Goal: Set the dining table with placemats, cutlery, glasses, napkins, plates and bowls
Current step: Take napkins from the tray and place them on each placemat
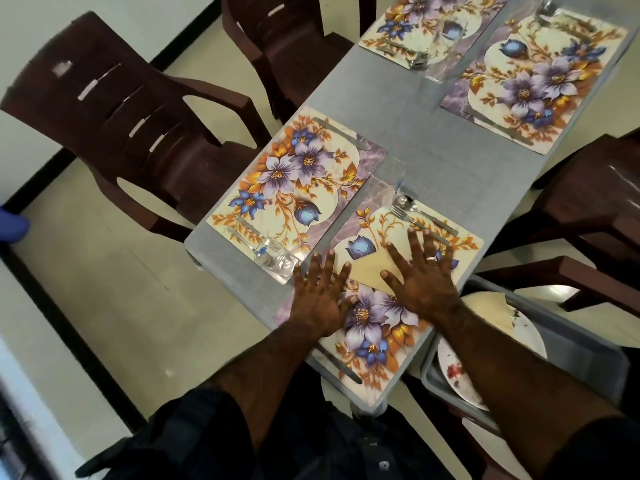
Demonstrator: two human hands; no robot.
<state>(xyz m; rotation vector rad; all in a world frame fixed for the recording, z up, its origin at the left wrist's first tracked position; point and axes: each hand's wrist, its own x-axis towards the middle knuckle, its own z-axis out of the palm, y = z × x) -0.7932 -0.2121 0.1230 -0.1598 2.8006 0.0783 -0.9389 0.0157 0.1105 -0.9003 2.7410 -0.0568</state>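
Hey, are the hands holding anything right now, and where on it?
Nothing is gripped. Both hands lie flat with fingers spread: the right hand presses on the cream napkin, the left hand on the near floral placemat beside it.

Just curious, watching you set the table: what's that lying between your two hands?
In the head view, a cream napkin lies between the left hand and right hand, on the nearest placemat; the right hand rests partly on it.
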